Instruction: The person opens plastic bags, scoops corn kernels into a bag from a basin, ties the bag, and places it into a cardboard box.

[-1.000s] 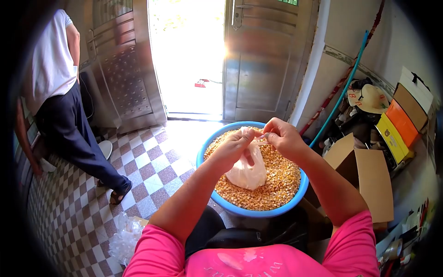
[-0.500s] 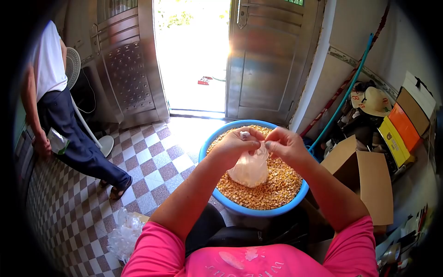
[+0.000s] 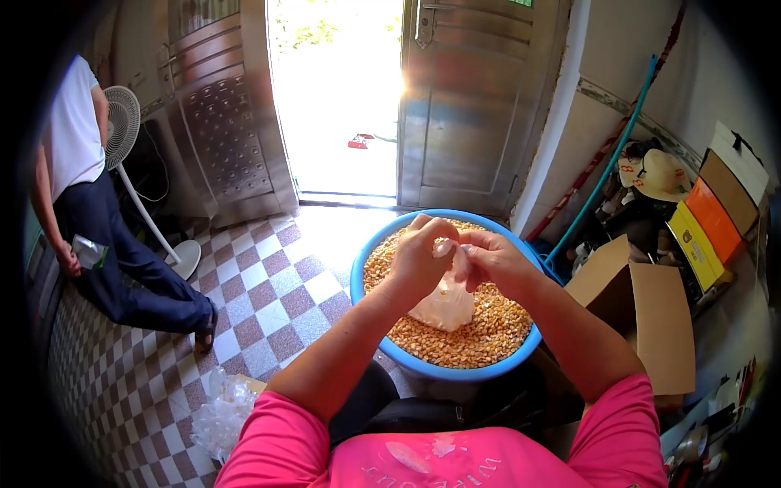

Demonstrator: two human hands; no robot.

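A blue basin (image 3: 400,358) full of yellow corn kernels (image 3: 496,329) stands in front of me. On the kernels rests a pale, translucent plastic bag (image 3: 445,306), its neck gathered at the top. My left hand (image 3: 421,259) pinches the bag's neck with bent fingers. Close beside it, on the right, my right hand (image 3: 496,262) has its thumb and fingers closed on the same gathered plastic. The two hands nearly touch above the basin, and they partly hide the bag's neck.
At the left a person (image 3: 106,220) holds a small packet (image 3: 89,251) near a white fan (image 3: 185,259). Clear plastic bags (image 3: 224,415) lie low left. An open cardboard box (image 3: 661,325) stands right, near a straw hat (image 3: 657,175). Metal doors (image 3: 472,106) frame the bright doorway.
My left hand has turned, its fingers now raised and curled over the bag's neck. My right hand stays close beside it. The person at the left has shifted, and the fan shows more fully.
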